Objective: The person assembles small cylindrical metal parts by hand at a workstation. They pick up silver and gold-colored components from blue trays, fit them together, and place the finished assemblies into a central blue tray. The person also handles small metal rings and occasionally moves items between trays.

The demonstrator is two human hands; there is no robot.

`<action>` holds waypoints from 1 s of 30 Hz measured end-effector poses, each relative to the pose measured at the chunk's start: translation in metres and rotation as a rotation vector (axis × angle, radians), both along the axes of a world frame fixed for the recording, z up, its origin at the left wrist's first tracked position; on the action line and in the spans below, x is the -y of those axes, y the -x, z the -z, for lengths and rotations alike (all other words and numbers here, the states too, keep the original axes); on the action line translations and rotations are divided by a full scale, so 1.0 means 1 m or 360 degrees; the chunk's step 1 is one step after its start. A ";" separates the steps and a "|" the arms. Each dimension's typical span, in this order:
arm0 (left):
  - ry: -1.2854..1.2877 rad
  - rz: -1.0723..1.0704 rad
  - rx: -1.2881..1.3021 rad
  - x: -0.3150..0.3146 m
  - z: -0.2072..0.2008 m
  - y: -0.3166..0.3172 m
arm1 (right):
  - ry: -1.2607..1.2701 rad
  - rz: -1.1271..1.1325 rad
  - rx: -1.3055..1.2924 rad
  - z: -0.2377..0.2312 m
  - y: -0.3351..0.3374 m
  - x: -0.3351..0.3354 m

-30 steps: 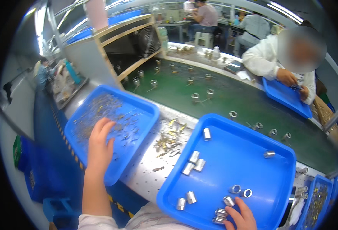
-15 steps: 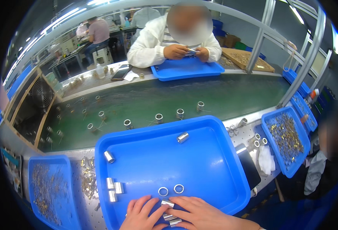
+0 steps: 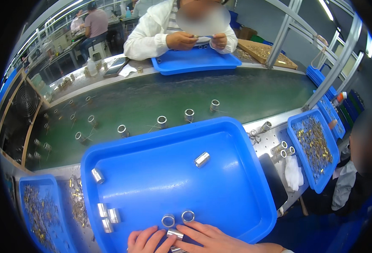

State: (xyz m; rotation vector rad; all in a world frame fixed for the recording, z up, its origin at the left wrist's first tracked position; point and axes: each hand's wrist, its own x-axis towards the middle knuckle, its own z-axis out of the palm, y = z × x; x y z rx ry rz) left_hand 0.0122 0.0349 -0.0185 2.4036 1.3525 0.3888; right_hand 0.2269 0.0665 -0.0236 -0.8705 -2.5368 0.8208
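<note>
My left hand (image 3: 148,241) and my right hand (image 3: 207,237) meet at the near side of a large blue tray (image 3: 152,168). Fingers of both hands are stretched out and touch a shiny short metal sleeve (image 3: 175,234) lying between them. Another sleeve shows partly below it, cut off by the lower edge. Just beyond my fingertips, two sleeves (image 3: 168,220) (image 3: 188,216) show their round open ends. A cluster of three sleeves (image 3: 114,215) lies left of my left hand. One sleeve (image 3: 97,176) rests by the tray's left wall, another (image 3: 202,159) farther back.
Beyond the tray, a green conveyor belt (image 3: 152,92) carries several sleeves with thin wires. Trays of small metal parts flank me: left tray (image 3: 47,181), right tray (image 3: 293,135). A dark phone-like slab (image 3: 272,179) lies right. Opposite, a person in white (image 3: 152,38) handles a small part.
My view has shifted, so the tray and belt sit differently in the picture. Both hands stay together at the sleeves. The hands of the person opposite are farther apart.
</note>
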 end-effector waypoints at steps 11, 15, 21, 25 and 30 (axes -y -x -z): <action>-0.0015 0.0030 0.0066 0.000 -0.002 0.005 | 0.0026 -0.0033 0.0041 -0.007 0.005 0.000; -0.0022 0.0024 0.0045 0.001 -0.002 0.006 | 0.0023 -0.0034 0.0025 -0.008 0.005 0.001; 0.0005 0.0022 0.0024 0.002 -0.004 0.005 | 0.0037 -0.0031 -0.0002 -0.011 0.004 0.002; 0.0021 0.0041 0.0036 0.003 -0.003 0.007 | 0.0039 -0.0041 0.0013 -0.017 0.004 0.001; 0.0047 0.0039 0.0059 0.004 -0.002 0.007 | 0.0074 -0.0054 0.0046 -0.019 0.006 0.000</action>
